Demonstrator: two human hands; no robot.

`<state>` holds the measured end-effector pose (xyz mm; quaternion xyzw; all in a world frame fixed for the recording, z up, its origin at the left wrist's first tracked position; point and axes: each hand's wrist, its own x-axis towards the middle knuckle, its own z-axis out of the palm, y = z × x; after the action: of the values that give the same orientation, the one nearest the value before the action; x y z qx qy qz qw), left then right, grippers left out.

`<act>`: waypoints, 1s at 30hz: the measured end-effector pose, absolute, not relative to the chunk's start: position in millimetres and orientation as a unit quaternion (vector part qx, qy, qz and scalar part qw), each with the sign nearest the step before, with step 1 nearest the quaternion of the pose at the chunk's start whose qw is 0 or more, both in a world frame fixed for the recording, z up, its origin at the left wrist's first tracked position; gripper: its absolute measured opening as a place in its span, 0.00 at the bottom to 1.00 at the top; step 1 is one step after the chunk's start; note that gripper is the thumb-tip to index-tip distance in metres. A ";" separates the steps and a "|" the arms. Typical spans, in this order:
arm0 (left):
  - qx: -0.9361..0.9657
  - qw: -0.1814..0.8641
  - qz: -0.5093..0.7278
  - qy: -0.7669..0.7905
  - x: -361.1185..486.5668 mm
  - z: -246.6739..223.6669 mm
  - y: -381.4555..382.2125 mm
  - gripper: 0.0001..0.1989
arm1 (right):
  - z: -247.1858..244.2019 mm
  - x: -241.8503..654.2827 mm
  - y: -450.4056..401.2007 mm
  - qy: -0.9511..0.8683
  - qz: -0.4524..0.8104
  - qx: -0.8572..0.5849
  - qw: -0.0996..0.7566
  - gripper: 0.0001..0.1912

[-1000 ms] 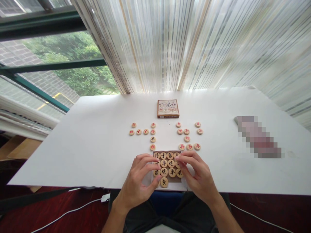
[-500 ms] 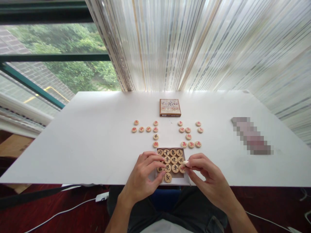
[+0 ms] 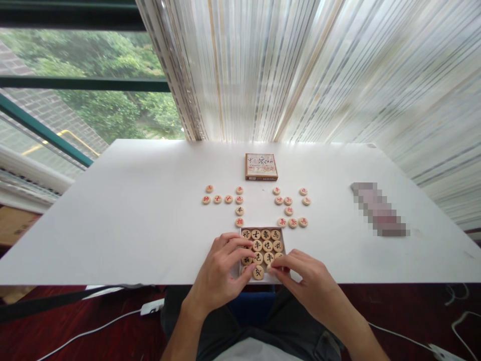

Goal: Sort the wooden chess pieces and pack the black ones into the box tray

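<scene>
A shallow open box (image 3: 284,234) near the table's front edge holds rows of round wooden Chinese chess pieces with black characters. My left hand (image 3: 225,268) lies over the box's left side, fingers apart, fingertips resting among the pieces and hiding some of them. A xiangqi piece (image 3: 269,269) is pinched between the thumb and fingers of my right hand (image 3: 300,273), tilted low at the box's front row. To its left sits a black-lettered piece (image 3: 258,273). My right fingers cover the box's front right corner.
Beyond the box, mostly red-lettered pieces lie scattered in two groups, among them a left piece (image 3: 206,200) and a right piece (image 3: 292,223). A printed lid box (image 3: 261,167) lies farther back. A pixelated object (image 3: 379,209) rests on the white table (image 3: 131,225) at right.
My right hand has moved left and down with the piece, from the box's right edge to its front row. My left hand has stayed nearly in place.
</scene>
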<state>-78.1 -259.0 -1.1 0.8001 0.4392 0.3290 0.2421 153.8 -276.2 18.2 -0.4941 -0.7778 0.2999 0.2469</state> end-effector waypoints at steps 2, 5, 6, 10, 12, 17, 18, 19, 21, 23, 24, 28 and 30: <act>0.801 0.240 0.329 0.439 -78.0 -1.1 -259.1 0.09 | 16.6 152.8 -276.1 -0.786 0.288 -0.493 0.237 0.04; 0.802 0.239 0.327 0.440 -78.0 -1.1 -258.8 0.09 | 15.6 151.3 -276.3 -0.797 0.282 -0.481 0.232 0.03; 0.802 0.239 0.327 0.440 -78.0 -1.2 -258.7 0.09 | 15.2 150.8 -276.3 -0.802 0.278 -0.476 0.231 0.04; 0.802 0.240 0.324 0.441 -77.9 -1.3 -258.3 0.09 | 13.7 149.3 -275.3 -0.818 0.254 -0.462 0.230 0.05; 0.801 0.241 0.325 0.441 -77.7 -1.0 -258.5 0.09 | 13.6 148.6 -274.4 -0.824 0.240 -0.458 0.232 0.06; 0.801 0.241 0.326 0.441 -77.2 -0.5 -258.7 0.09 | 15.4 146.9 -273.0 -0.836 0.195 -0.457 0.233 0.12; 0.800 0.241 0.326 0.442 -77.1 -0.6 -258.6 0.09 | 15.4 147.0 -273.2 -0.837 0.192 -0.458 0.230 0.12; 0.800 0.241 0.326 0.443 -77.0 -0.6 -258.5 0.09 | 15.2 147.5 -273.4 -0.837 0.191 -0.460 0.227 0.12; 0.800 0.239 0.327 0.443 -77.0 -0.6 -258.2 0.09 | 14.1 149.3 -274.2 -0.835 0.193 -0.464 0.222 0.10; 0.801 0.237 0.326 0.443 -77.0 -0.4 -258.0 0.09 | 13.2 151.8 -274.9 -0.832 0.194 -0.470 0.223 0.08; 0.801 0.236 0.325 0.443 -77.1 -0.4 -257.9 0.09 | 13.0 153.1 -275.3 -0.830 0.192 -0.472 0.225 0.07; 0.800 0.239 0.324 0.445 -77.3 -0.4 -258.0 0.08 | 14.9 154.9 -275.9 -0.836 0.182 -0.470 0.217 0.08; 0.800 0.242 0.324 0.444 -77.1 -0.7 -258.2 0.08 | 16.5 152.9 -275.8 -0.846 0.183 -0.460 0.200 0.08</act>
<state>-77.1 -258.2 -0.7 0.7997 0.4437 0.3243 0.2418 152.9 -275.8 16.5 -0.4598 -0.8456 0.1832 0.1998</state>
